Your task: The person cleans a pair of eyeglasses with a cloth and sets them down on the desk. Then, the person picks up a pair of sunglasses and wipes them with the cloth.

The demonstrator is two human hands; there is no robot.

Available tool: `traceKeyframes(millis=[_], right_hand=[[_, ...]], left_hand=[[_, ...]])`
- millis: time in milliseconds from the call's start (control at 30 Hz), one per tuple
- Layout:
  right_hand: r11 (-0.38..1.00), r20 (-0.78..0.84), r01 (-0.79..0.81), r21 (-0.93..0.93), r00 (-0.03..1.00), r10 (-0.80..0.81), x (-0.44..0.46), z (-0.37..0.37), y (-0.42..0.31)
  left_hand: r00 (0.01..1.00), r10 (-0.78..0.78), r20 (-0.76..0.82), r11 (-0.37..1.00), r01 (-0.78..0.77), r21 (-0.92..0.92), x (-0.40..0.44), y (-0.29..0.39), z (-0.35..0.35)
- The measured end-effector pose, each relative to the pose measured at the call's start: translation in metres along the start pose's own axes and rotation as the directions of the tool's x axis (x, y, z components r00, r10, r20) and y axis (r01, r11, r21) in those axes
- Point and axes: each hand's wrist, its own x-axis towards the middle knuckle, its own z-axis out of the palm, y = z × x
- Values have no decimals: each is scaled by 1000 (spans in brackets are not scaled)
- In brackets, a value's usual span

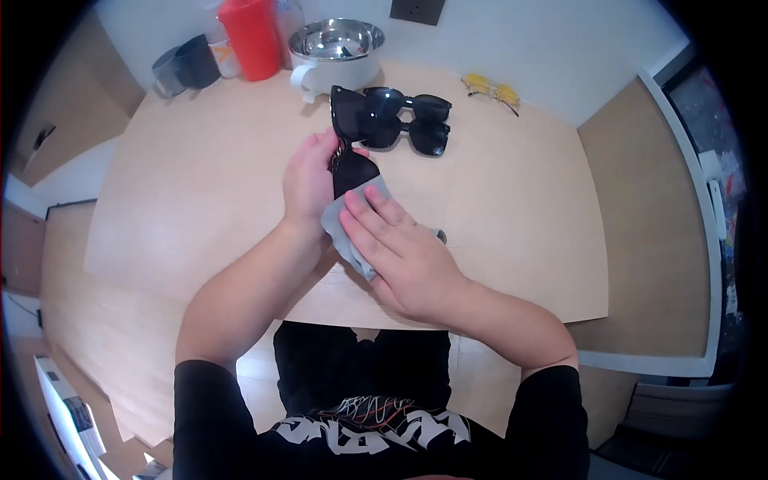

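Observation:
My left hand grips a pair of black sunglasses by the frame's middle, its thumb at the bridge. The sunglasses are turned on end, one lens up and the other lower. A grey cloth lies over the lower lens, with my right hand pressing it there, fingers together and nearly straight. Part of that lens is hidden under the cloth. Past my right wrist a small dark tip shows; I cannot tell what it belongs to.
Two more black sunglasses lie just beyond my hands. Yellow-tinted glasses rest near the wall. At the back stand a steel-lined white bowl, a red container and dark cups. A wooden panel bounds the table's right side.

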Motion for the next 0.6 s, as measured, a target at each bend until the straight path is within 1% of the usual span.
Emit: traceKeyframes(millis=[67, 167, 267, 467, 600], right_hand=[[1000, 7, 1, 0, 1000, -1, 2, -2, 1], [1000, 21, -17, -5, 1000, 17, 1, -2, 0], [999, 27, -42, -7, 999, 43, 2, -4, 2], [995, 9, -99, 30, 995, 99, 3, -8, 18], [994, 10, -102, 46, 995, 102, 2, -3, 15]], left_hand=[[1000, -9, -6, 1000, 9, -6, -2, -1, 1], [998, 39, 48, 999, -38, -19, -2, -6, -3], [995, 58, 76, 997, -62, 45, -1, -11, -6], [981, 108, 158, 993, -99, -64, -3, -27, -9], [990, 80, 113, 997, -76, -33, -7, -21, -3]])
